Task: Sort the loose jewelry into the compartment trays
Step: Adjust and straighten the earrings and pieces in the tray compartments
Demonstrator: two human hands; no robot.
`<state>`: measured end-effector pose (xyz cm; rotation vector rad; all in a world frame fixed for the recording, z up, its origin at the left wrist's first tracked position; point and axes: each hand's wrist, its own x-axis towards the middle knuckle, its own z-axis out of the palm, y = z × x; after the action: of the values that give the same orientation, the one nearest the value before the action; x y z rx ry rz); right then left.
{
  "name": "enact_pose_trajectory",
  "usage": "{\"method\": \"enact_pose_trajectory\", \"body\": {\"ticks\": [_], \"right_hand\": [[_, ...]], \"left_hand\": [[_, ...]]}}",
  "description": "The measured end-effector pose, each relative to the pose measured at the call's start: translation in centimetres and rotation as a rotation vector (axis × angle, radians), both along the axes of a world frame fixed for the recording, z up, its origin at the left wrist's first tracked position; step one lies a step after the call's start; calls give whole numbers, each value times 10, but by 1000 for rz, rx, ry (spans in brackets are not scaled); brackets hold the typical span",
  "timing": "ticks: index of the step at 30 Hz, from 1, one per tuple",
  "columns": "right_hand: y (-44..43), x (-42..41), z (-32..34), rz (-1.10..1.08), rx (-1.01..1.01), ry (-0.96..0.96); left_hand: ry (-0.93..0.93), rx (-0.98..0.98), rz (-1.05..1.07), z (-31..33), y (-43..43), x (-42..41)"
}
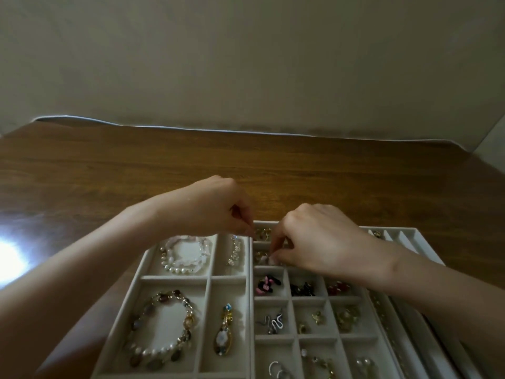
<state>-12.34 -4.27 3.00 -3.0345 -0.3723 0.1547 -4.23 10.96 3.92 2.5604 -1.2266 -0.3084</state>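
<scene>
A brown wooden table runs back to a plain beige wall, with a pale strip along the join. A bright glare sits on the wood at the far left. A broad band of wood lies between the trays and the wall.

The left tray, with wide compartments, holds a pearl bracelet at the back, a bead bracelet in front and a pendant beside it. The left hand hangs over this tray's far right corner, fingers curled, thumb and forefinger pressed together; whether they hold anything I cannot tell.

Touching it on the right, the middle tray has small square compartments, most with earrings in them, among them a pink and black pair and a silver snake. The right hand reaches across its far rows and pinches a pale piece in the leftmost compartment of the second row.

The right tray, with long narrow slots, lies just beside it under the right forearm. All three trays run off the bottom edge.
</scene>
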Motion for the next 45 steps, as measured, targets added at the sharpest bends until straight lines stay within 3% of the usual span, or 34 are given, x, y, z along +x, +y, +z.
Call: {"method": "enact_pose_trajectory", "body": {"ticks": [5, 10, 15, 21, 32, 45], "right_hand": [[4, 5, 2, -27, -19, 58], [-2, 10, 5, -108, 195, 220], [-19, 10, 17, -191, 360, 214], [-36, 6, 19, -225, 454, 229], [-39, 4, 15, -218, 499, 226], [-35, 10, 7, -208, 530, 223]], "left_hand": [[31, -36, 9, -1, 2, 2], [35, -49, 13, -3, 3, 5], [3, -63, -115, -9, -5, -4], [-116, 69, -222, -20, -13, -12], [-295, 143, -207, -19, -16, -16], [-309, 88, -175, -22, -15, -15]]}}
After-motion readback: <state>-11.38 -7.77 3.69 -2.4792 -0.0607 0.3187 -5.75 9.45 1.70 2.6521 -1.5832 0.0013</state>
